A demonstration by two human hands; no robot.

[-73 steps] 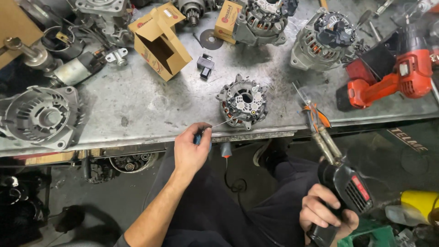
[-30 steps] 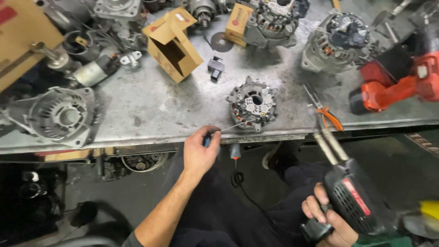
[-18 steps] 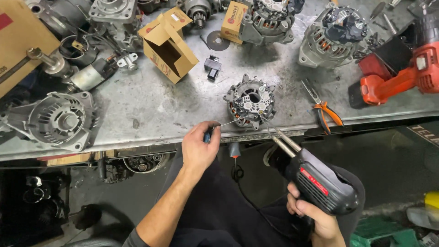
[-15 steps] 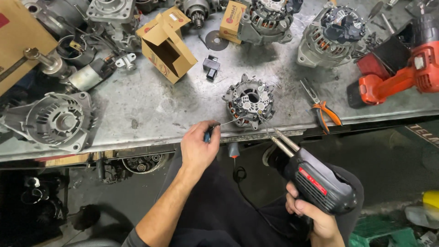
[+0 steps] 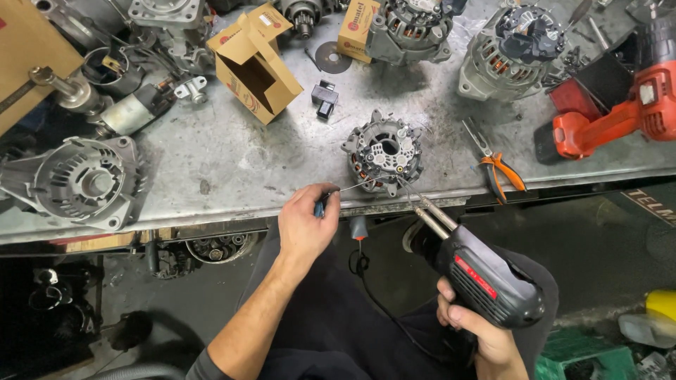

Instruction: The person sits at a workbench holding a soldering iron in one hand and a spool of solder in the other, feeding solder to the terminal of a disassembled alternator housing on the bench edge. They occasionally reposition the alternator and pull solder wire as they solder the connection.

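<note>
My left hand point(image 5: 304, 224) pinches a thin wire tool with a blue handle point(image 5: 320, 205) at the bench's front edge; its wire reaches to the round alternator stator part point(image 5: 384, 150) on the metal bench point(image 5: 232, 169). My right hand point(image 5: 473, 325) grips a black soldering gun point(image 5: 486, 276) with a red label. Its two metal prongs point(image 5: 424, 210) point up at the lower edge of the stator part. The gun's cord hangs down over my lap.
Orange-handled pliers point(image 5: 500, 167) lie right of the stator. A red power tool point(image 5: 620, 112) sits far right. An open cardboard box point(image 5: 252, 63), a small black part point(image 5: 324, 98), several alternators and a large housing point(image 5: 83, 181) crowd the back and left.
My right hand has swung the soldering gun up from beside my right leg to the stator part's lower edge. My left hand has stayed at the bench edge holding the wire tool.
</note>
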